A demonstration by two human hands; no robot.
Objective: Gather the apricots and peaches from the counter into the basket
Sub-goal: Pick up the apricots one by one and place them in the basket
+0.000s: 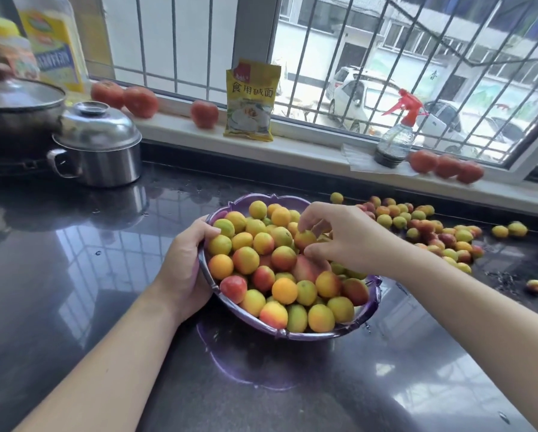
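A drop-off step is judged in hand: the purple basket (374,285) at frame centre is grasped at its rim by the left hand (189,263), an apricot (305,240) is pinched over the heap by the right hand (339,236), and the loose fruit (430,229) at right on the desk (74,260) must be fetched next.

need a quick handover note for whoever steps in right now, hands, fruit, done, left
Left hand grips the basket by its left rim, steadying it.
Right hand is over the heap in the basket, fingers curled round an apricot on top.
Done: basket nearly full.
Left: the fruit pile on the counter to the right, plus strays near the edge.
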